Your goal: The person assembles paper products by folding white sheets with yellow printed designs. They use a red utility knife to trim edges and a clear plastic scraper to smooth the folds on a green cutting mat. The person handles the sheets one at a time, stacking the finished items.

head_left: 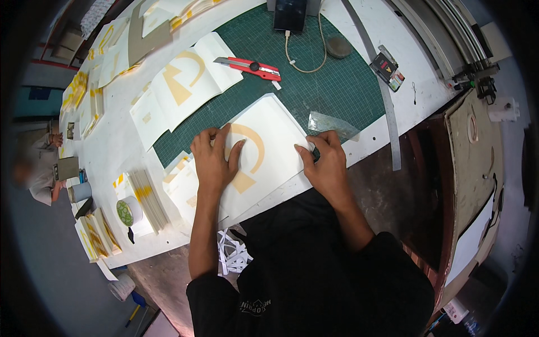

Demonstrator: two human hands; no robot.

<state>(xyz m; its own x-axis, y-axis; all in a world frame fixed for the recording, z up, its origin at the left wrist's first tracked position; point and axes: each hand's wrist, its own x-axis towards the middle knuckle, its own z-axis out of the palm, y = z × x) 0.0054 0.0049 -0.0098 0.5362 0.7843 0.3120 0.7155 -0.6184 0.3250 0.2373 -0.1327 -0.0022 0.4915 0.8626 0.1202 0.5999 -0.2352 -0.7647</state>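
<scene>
Fingers of your left hand (215,154) spread wide, resting on the white printed sheet (281,151), which lies partly over the green cutting mat (348,84). Pressing flat there should stop it slipping. Its long axis seems to run lower left to upper right, its pale-orange arc bulging rightward. Your right hand (328,165) narrows its fingers at the right edge; whether they pinch, you cannot tell. Light, even contact suits.

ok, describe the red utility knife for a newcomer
Find the big green gridded cutting mat. A folded white paper sheet with orange print lies partly on it; the red utility knife overlaps its right edge, blade pointing left. Among pale paper, its red body stands out.
</scene>
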